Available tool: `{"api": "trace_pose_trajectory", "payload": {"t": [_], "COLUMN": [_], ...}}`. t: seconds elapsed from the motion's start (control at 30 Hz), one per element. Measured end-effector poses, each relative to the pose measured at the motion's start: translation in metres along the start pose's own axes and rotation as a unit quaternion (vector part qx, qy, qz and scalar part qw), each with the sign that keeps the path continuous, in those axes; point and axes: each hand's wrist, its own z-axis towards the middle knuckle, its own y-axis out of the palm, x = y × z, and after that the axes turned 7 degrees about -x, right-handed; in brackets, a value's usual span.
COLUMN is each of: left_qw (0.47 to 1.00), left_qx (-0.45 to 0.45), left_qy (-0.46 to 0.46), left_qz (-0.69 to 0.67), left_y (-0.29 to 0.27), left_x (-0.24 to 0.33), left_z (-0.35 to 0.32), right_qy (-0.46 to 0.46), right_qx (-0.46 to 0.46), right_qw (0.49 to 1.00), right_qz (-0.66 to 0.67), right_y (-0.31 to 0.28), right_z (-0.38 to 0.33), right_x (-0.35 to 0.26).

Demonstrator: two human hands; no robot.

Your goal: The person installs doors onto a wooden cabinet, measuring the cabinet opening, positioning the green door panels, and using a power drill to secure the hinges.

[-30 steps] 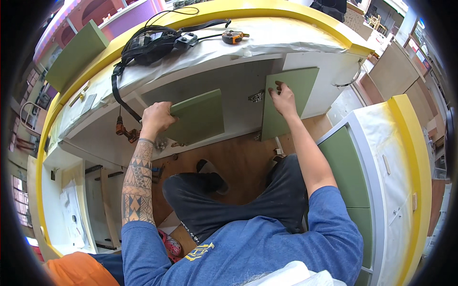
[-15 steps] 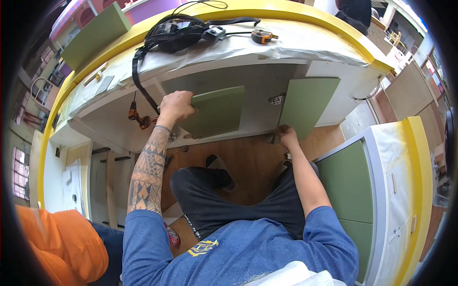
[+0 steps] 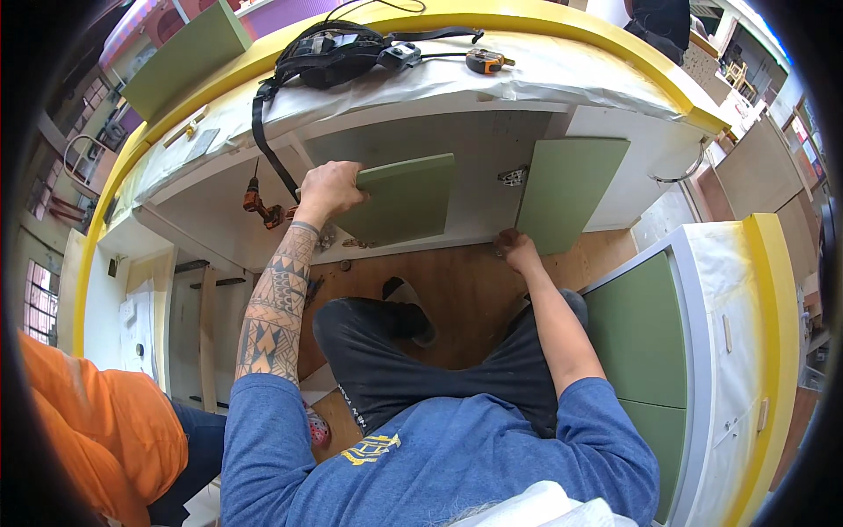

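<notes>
Head view. Two green doors are shown at the front of a white cabinet [image 3: 610, 191]. The left door [image 3: 406, 204] is gripped by the left hand [image 3: 332, 190], which is closed over its upper left edge. The right door [image 3: 575, 189] is placed well apart from it, with a metal hinge [image 3: 512, 176] seen at its left edge. The right hand [image 3: 520, 250] is set at the lower left corner of the right door, with the fingers curled; whether anything is pinched there cannot be told. The two hands are held well apart. Small metal fittings [image 3: 356, 243] are seen near the lower edge of the left door. A drill [image 3: 261, 206] is seen to the left of the left hand. On the sheet-covered counter [image 3: 562, 70] above, a black bag [image 3: 329, 57] and a tape measure [image 3: 485, 61] are laid. A co-worker's orange shirt [image 3: 114, 430] is included at the lower left.

The step in hand is judged to be the fitting or checking of the doors at their hinges. For the next move, a steady hold on the left door and a clear sight of the right door's lower corner appear to be called for.
</notes>
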Motion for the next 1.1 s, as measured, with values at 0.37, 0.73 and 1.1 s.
{"api": "trace_pose_trajectory", "payload": {"t": [0.37, 0.73, 1.1], "left_qw": [0.996, 0.985, 0.968], "left_qx": [0.066, -0.048, -0.088], "left_qy": [0.053, 0.153, 0.218], "left_qz": [-0.024, -0.060, -0.091], "left_y": [0.021, 0.003, 0.055], "left_x": [-0.001, 0.107, 0.143], "left_z": [-0.015, -0.036, -0.038], "right_qy": [-0.036, -0.212, -0.211], "right_qx": [0.025, 0.158, 0.199], "right_qw": [0.995, 0.911, 0.926], "right_qz": [0.086, 0.317, 0.242], "right_y": [-0.016, -0.015, -0.036], "right_z": [-0.034, -0.084, -0.113], "right_x": [-0.042, -0.061, -0.052]}}
